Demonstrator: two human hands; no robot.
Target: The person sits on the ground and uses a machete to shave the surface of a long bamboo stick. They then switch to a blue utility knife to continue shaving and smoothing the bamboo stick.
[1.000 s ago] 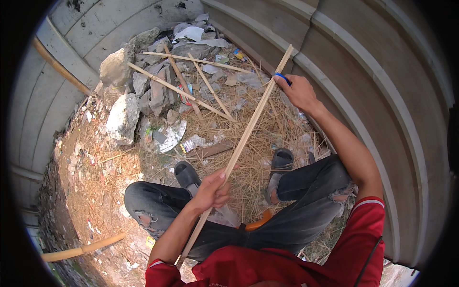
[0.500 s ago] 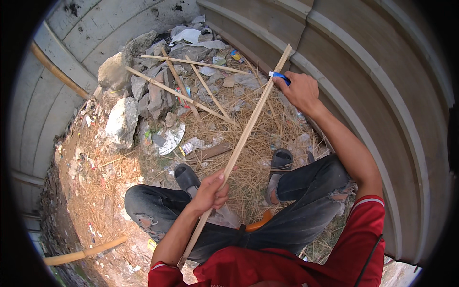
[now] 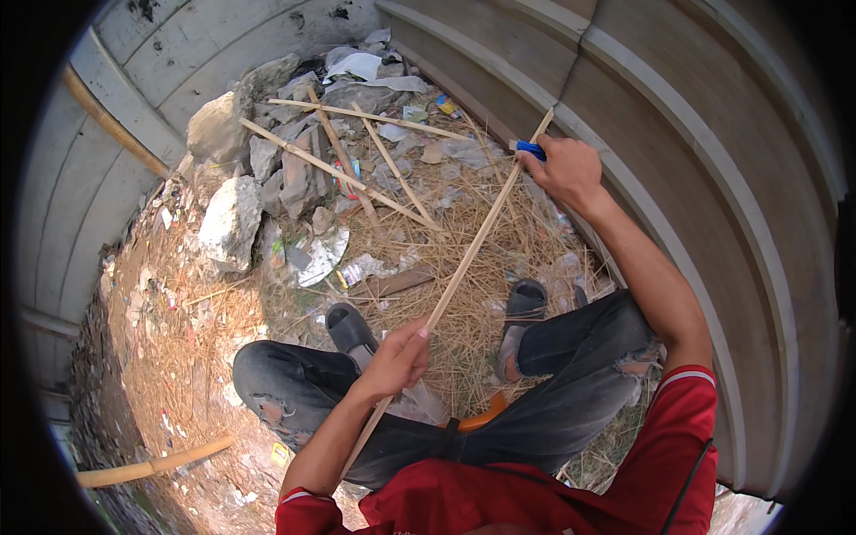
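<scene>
A long, pale bamboo strip [image 3: 482, 234] slants up from beside my left thigh toward the metal wall at the upper right. My left hand [image 3: 399, 358] is closed round its lower part, above my lap. Near the strip's far end, my right hand [image 3: 571, 169] grips a small blue utility knife [image 3: 530, 149], its light tip lying against the strip. The blade itself is too small to make out. An orange curved handle [image 3: 483, 415] shows between my legs, its other end hidden.
Several cut strips [image 3: 343, 171] lie crossed over rocks [image 3: 230, 223] and litter ahead. Dry straw [image 3: 464, 312] covers the ground round my sandals. A corrugated metal wall [image 3: 695, 178] rises close on the right. Bamboo poles [image 3: 169, 462] are at the left.
The strip's far end has dropped slightly and shifted right. My right hand and the knife have moved a little down and right; my left hand stays nearly in place.
</scene>
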